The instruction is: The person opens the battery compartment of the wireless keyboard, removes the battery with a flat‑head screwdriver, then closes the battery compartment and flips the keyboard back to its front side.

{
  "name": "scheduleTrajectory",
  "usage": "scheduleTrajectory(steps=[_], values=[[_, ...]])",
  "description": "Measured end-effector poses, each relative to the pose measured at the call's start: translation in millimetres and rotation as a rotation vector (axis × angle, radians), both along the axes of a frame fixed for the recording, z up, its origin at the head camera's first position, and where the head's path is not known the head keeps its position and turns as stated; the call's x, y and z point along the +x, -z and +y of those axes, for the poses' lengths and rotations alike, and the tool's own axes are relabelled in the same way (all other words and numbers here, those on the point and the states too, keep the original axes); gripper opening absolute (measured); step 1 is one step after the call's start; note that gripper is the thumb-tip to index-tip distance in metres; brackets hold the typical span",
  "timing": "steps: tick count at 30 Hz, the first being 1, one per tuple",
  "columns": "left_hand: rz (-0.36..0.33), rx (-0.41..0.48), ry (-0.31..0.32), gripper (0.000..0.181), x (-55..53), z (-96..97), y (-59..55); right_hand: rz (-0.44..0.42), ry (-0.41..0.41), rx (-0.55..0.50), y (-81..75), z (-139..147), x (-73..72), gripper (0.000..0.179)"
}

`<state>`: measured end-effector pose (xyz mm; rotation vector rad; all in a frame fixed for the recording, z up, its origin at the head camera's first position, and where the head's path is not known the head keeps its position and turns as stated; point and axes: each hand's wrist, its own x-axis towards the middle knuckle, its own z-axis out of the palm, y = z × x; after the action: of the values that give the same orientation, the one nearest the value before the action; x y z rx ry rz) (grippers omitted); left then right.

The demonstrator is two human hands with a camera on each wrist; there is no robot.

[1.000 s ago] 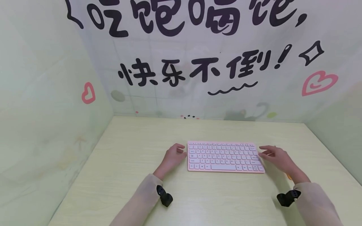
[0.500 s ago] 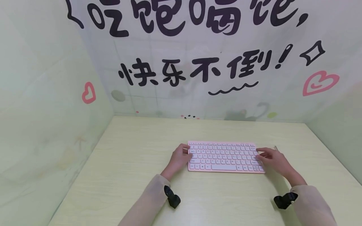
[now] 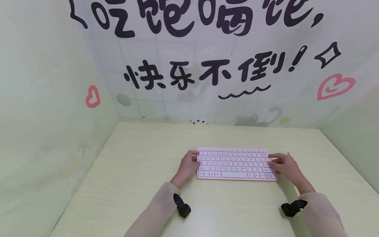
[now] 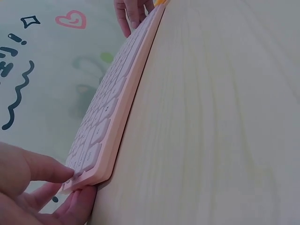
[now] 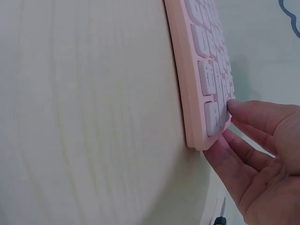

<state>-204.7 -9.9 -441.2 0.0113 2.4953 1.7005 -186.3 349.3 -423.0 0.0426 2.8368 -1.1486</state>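
Observation:
A compact pink keyboard [image 3: 234, 164] with white keys lies across the tabletop, its long spacebar edge towards me. At its left end my left hand [image 3: 189, 165] pinches the edge; in the left wrist view the thumb is on top near the corner keys and fingers are beneath. My right hand [image 3: 288, 168] grips the opposite end. The right wrist view shows that thumb over the keyboard [image 5: 199, 89] edge, with fingers under it. Whether the keyboard is slightly raised cannot be told.
A thin tool [image 5: 222, 213] with a pointed metal shaft and a dark and orange handle lies on the table [image 3: 142, 204] by my right hand, mostly hidden. Printed cloth walls [image 3: 177, 105] stand at the back and both sides.
My left hand has moved right and my right hand left, from beside the keyboard's ends to a hold on both. The keyboard has hardly moved.

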Motion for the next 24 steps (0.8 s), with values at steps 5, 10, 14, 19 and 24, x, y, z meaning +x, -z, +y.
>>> scheduleTrajectory(steps=[5, 10, 14, 19, 24], values=[[-0.019, 0.022, -0.019, 0.033, -0.9, 0.4, -0.3, -0.052, 0.058, -0.046, -2.2, -0.6, -1.8, 0.047], [-0.033, 0.089, -0.025, 0.034, -2.1, -0.5, 0.7, -0.082, 0.094, -0.077, -5.0, -1.7, -1.8, 0.049], [-0.037, 0.149, -0.027, 0.037, -3.3, -1.3, 2.2, -0.084, 0.099, -0.082, -6.3, -1.8, -2.2, 0.048], [-0.013, 0.157, -0.016, 0.038, -3.7, -2.0, 2.3, -0.089, 0.102, -0.086, -7.9, -2.6, -2.9, 0.047], [0.001, 0.176, 0.037, 0.041, -4.6, -5.5, 2.3, -0.109, 0.116, -0.090, -9.8, -2.0, -2.4, 0.049]])
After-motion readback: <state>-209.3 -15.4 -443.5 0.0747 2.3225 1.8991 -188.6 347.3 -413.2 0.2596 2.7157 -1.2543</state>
